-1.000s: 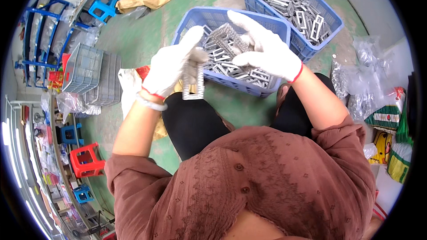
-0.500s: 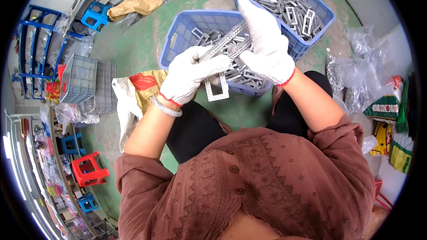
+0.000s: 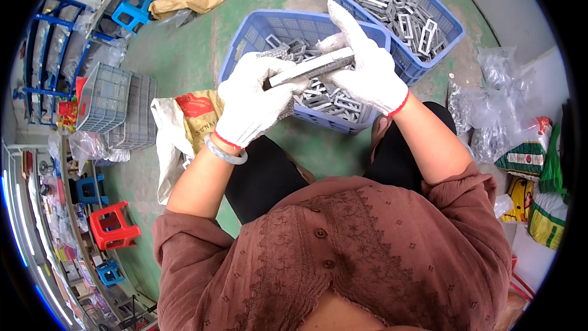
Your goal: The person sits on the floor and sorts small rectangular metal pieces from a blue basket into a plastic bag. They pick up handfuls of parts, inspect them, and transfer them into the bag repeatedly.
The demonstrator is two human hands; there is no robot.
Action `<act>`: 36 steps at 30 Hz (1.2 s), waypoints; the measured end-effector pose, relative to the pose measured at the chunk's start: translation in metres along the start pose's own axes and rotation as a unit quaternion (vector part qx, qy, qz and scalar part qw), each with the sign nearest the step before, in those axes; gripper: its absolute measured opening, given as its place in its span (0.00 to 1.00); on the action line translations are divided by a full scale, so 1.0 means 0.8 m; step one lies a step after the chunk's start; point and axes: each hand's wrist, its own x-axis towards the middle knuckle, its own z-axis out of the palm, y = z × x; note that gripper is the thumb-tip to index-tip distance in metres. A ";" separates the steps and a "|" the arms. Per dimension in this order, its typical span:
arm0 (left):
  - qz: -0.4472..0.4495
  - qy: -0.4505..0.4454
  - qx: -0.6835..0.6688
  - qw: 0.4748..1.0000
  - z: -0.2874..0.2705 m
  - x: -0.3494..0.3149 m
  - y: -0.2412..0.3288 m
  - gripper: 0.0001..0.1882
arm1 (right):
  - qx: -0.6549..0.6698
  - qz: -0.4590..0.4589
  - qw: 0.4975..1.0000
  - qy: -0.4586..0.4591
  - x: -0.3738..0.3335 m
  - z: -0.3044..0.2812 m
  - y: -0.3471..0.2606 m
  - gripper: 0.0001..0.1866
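Both my hands wear white knitted gloves with red cuffs. A grey rectangular metal frame [image 3: 313, 68], seen edge-on, lies tilted between them above the nearer blue basket. My left hand [image 3: 248, 98] is closed round its lower left end; textured grey bits of metal also show beside those fingers. My right hand [image 3: 366, 67] grips the upper right end, with one digit sticking up and away. Whether several frames are stacked together is hard to make out. Below, the nearer blue plastic basket [image 3: 242, 43] holds many similar grey frames, partly hidden by my hands.
A second blue basket [image 3: 454, 32], also full of grey frames, stands beyond to the right. A printed sack [image 3: 168, 141] lies by my left knee, near stacked grey crates [image 3: 110, 101]. Clear plastic bags [image 3: 499, 110] sit at right; a red stool [image 3: 113, 225] stands at left.
The frame that hung below my left hand no longer hangs there. The metal pieces, earlier spread apart, are now brought together and turned flatter. My left hand has turned and closed further round them.
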 end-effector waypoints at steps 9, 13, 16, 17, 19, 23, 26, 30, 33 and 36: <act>0.081 0.061 0.077 0.992 0.003 0.001 -0.007 0.13 | 0.023 -0.007 1.000 -0.006 0.000 -0.003 -0.001 0.54; 0.081 0.058 0.072 0.992 0.002 0.001 -0.006 0.14 | -0.019 -0.008 1.000 0.000 0.000 -0.005 -0.004 0.52; 0.090 0.064 0.081 0.991 0.000 0.000 0.000 0.15 | -0.018 -0.003 1.000 0.002 -0.002 -0.006 -0.003 0.49; 0.095 0.070 0.078 0.990 -0.001 -0.001 0.001 0.15 | -0.007 -0.001 1.000 -0.003 -0.001 -0.006 -0.003 0.49; 0.113 0.083 0.076 0.987 -0.004 -0.002 0.002 0.15 | 0.001 -0.009 1.000 -0.004 -0.002 -0.005 -0.003 0.50; 0.156 0.104 0.095 0.978 -0.014 -0.003 -0.002 0.13 | 0.003 -0.022 1.000 -0.016 -0.002 0.000 -0.008 0.53; 0.145 0.081 0.116 0.979 -0.041 -0.013 -0.008 0.13 | 0.028 -0.010 0.999 -0.030 -0.002 0.007 -0.002 0.50; 0.074 0.087 0.220 0.969 -0.123 -0.045 -0.022 0.13 | 0.033 -0.018 0.999 -0.019 -0.002 0.003 0.010 0.45; 0.013 0.099 0.364 0.926 -0.191 -0.083 -0.054 0.11 | 0.064 -0.006 0.998 0.009 0.000 -0.003 0.010 0.44; -0.149 0.062 0.462 0.872 -0.250 -0.132 -0.074 0.12 | 0.081 0.004 0.997 -0.001 0.004 -0.003 0.012 0.42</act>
